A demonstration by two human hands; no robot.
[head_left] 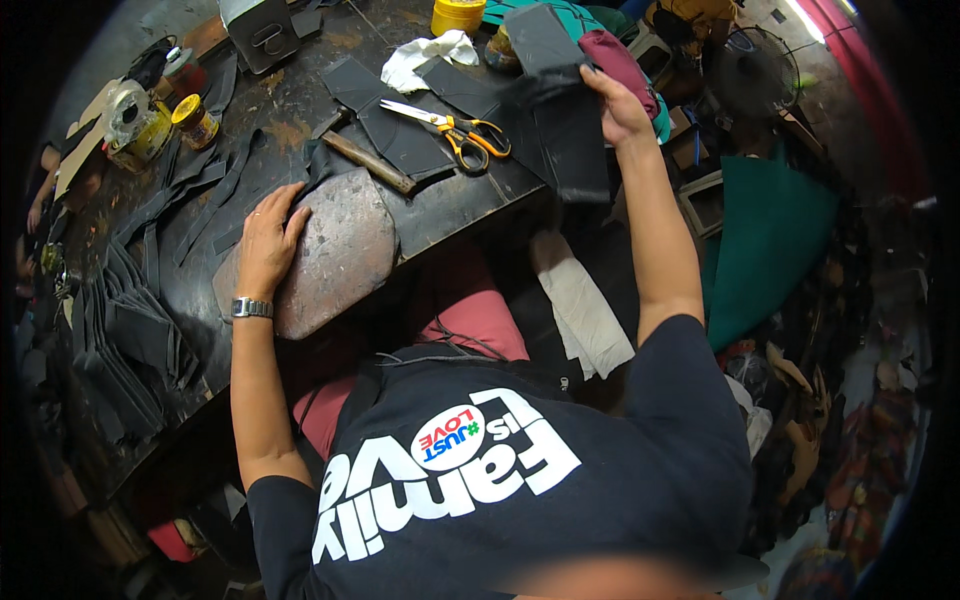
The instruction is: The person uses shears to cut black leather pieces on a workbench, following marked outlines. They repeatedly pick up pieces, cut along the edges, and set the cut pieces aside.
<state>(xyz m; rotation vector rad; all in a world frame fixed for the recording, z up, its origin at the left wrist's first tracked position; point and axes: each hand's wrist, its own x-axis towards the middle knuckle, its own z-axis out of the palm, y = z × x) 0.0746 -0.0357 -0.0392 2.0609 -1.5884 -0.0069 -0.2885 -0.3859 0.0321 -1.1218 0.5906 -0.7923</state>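
My left hand (268, 240), with a metal watch at its wrist, lies on the left part of a worn, rounded stone slab (345, 255), fingers stretched out. A small dark scrap (316, 165) lies just past its fingertips. At the table's right end, my right hand (620, 108) grips a black sheet piece (575, 140), which looks like leather or synthetic leather and hangs over the edge. Between my hands are a wooden-handled hammer (370, 163) and orange-and-black scissors (455, 133). The scissors lie partly open on flat black cut pieces (400, 140).
Stacked black cut pieces (135, 335) and strips cover the dark table's left side. Along its back stand yellow tubs (195, 120), a grey metal box (258, 35) and a white cloth (430, 60). To the right are a fan (755, 70) and a green sheet (765, 245).
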